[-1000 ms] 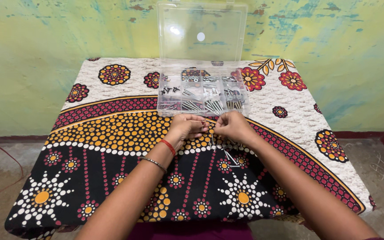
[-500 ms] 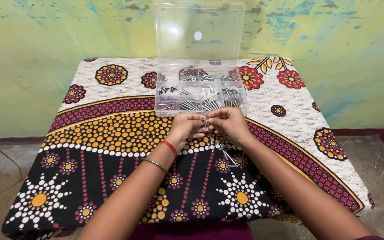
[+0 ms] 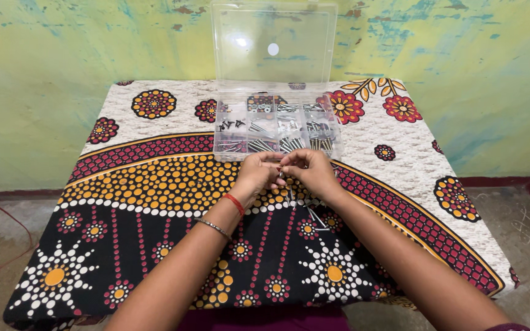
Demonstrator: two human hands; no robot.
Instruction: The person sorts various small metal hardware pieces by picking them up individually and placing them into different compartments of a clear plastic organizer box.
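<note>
Thin metal screw [image 3: 284, 175], seemingly silver.

Clear plastic compartment box [image 3: 277, 125], lid up, at table's far edge.

Both forearms are bare from elbow to fingers, with no sleeves reaching down over them. The left wrist carries two bands: a red thread [image 3: 234, 203] tied close to the left hand [image 3: 259, 173], and further up the arm a thin metal bangle [image 3: 214, 227], grey and slightly twisted. Dark red polish shows on a left fingernail. The right hand [image 3: 311, 168] and wrist are unadorned. At the bottom edge, maroon cloth [image 3: 265, 319] covers the lap.
</note>
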